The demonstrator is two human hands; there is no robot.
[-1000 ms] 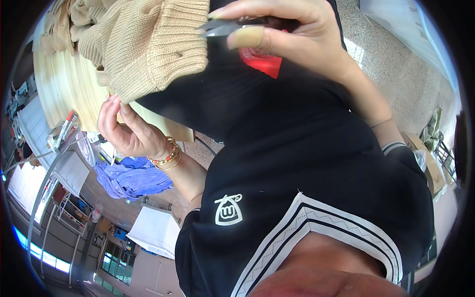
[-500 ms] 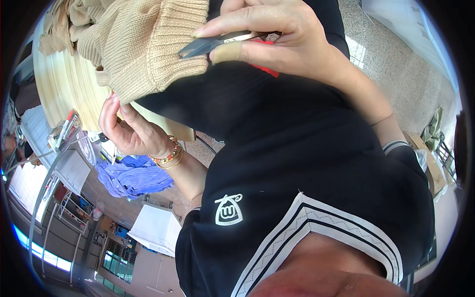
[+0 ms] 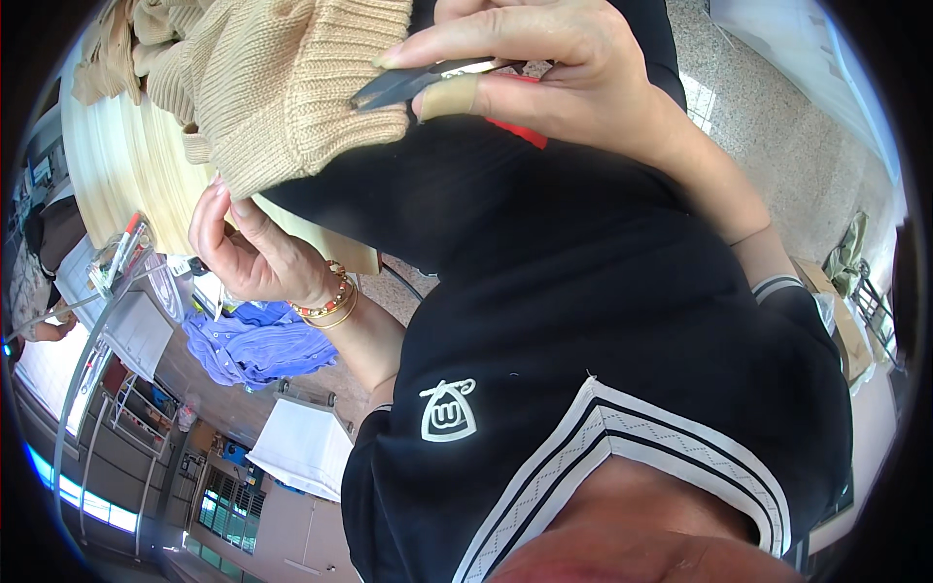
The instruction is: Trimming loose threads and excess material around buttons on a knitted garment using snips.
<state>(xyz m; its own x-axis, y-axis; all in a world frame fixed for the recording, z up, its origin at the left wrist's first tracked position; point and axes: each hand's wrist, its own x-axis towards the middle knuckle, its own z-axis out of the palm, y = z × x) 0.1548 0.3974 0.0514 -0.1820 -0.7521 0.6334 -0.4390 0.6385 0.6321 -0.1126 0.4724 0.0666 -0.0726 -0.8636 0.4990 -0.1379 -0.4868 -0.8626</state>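
My left hand (image 3: pixel 258 257) pinches the bottom edge of a tan knit garment (image 3: pixel 272 107) between thumb and fingertips, while my right hand (image 3: pixel 554 68), thumb wrapped in tan tape (image 3: pixel 449 100), grips dark metal snips (image 3: pixel 394 89) whose tips lie over the ribbed band. Whether the blades touch the yarn, I cannot tell. The garment spreads from the desk (image 3: pixel 126 175) toward my black-clothed lap, its ribbing nearest the snips.

The danger, as I judge it, is a blade point slipping into a rib: one nicked loop could run into a ladder. Slack in the band, should my pinch loosen, could fold sound knit between the blades. Dark clothing directly beneath might be caught by a deep bite.

The desk is pale, wood-grained, with more tan knitwear (image 3: pixel 107 63) heaped at its far end. Beyond it, violet-blue garments (image 3: pixel 258 345) lie piled near a white-covered cart (image 3: pixel 301 447); on my right, a cardboard box (image 3: pixel 847 335) sits at the edge of a speckled floor (image 3: pixel 748 136).
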